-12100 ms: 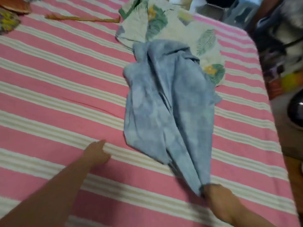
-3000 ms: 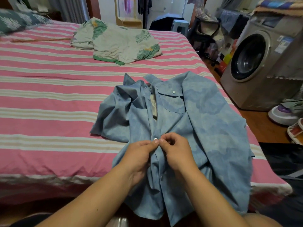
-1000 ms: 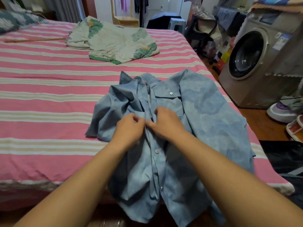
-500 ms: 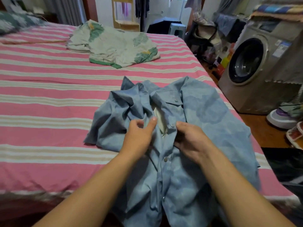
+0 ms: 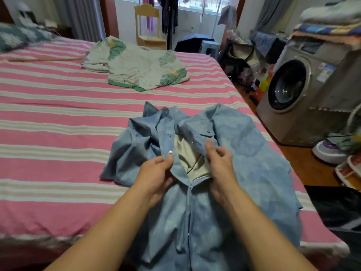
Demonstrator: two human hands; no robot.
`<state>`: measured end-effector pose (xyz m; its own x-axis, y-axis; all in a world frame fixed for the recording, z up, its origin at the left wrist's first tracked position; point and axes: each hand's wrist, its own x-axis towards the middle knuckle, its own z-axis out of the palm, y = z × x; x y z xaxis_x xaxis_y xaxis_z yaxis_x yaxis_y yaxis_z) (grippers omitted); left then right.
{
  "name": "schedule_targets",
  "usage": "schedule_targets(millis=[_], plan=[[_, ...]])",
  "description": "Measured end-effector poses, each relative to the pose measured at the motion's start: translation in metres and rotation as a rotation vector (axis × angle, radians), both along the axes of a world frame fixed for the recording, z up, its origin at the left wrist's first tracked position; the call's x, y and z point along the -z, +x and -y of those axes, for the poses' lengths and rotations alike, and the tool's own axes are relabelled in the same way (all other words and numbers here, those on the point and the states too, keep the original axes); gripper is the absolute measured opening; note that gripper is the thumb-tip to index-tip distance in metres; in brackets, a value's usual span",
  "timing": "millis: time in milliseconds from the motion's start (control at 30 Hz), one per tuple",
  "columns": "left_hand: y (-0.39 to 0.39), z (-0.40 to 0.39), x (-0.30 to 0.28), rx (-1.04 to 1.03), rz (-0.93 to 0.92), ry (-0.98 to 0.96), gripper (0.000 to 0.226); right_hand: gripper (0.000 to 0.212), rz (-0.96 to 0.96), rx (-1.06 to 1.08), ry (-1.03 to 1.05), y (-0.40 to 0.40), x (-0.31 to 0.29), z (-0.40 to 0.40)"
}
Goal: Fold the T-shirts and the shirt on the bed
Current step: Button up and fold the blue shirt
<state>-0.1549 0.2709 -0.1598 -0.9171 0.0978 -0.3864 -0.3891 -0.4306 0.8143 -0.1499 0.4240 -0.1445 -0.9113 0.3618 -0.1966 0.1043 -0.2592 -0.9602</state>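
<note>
the shirt [image 5: 244,153] lies face up on the bed [image 5: 48,133], partly buttoned; left hand [image 5: 156,173] pinches one front edge, right hand [image 5: 220,163] grips the other. the t-shirt [image 5: 140,69] beyond lies unfolded; no folding looks done.

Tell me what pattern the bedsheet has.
Pink with cream stripes on the bedsheet, clearest in the head view.

- Bed [image 5: 48,118] with a pink bedcover crossed by cream stripes; carries everything below.
- Blue-grey mottled button-front shirt [image 5: 244,153] lies front up at the near right edge, collar toward the far end, lower part hanging over the near side.
- Cream T-shirt with green leaf print [image 5: 140,69], rumpled, far centre, well apart from the shirt.
- Dark floral pillow [image 5: 17,37] at the far left corner.
- Thin brownish stick [image 5: 45,59] lying on the cover beside the pillow.
</note>
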Motion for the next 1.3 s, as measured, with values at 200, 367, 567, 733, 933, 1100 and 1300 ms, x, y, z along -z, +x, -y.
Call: schedule_targets(millis=[200,367,567,733,933,1100,1300], plan=[[0.004,0.017,0.000,-0.041,-0.325,-0.650,0.015,0.019,0.105,0.014,1.225,0.027,-0.011,-0.013],[0.021,0.010,-0.008,-0.045,-0.549,-0.976,0.027,0.041,-0.088,0.054,1.161,0.030,-0.032,-0.004],[0.028,0.001,-0.010,0.043,-0.432,-0.630,0.008,0.061,-0.153,-0.079,0.964,0.028,-0.020,0.026],[0.030,0.004,-0.010,0.038,-0.451,-0.639,0.010,0.042,-0.142,-0.089,1.178,0.030,-0.018,0.022],[0.033,0.004,-0.011,-0.013,-0.539,-0.800,0.018,0.011,-0.229,-0.080,1.321,0.039,-0.015,0.028],[0.033,0.002,-0.008,-0.031,-0.583,-0.902,0.024,0.020,-0.317,0.023,1.461,0.046,-0.012,0.035],[0.034,0.006,-0.005,0.020,-0.530,-0.756,0.027,0.023,-0.336,-0.004,1.497,0.044,-0.005,0.037]])
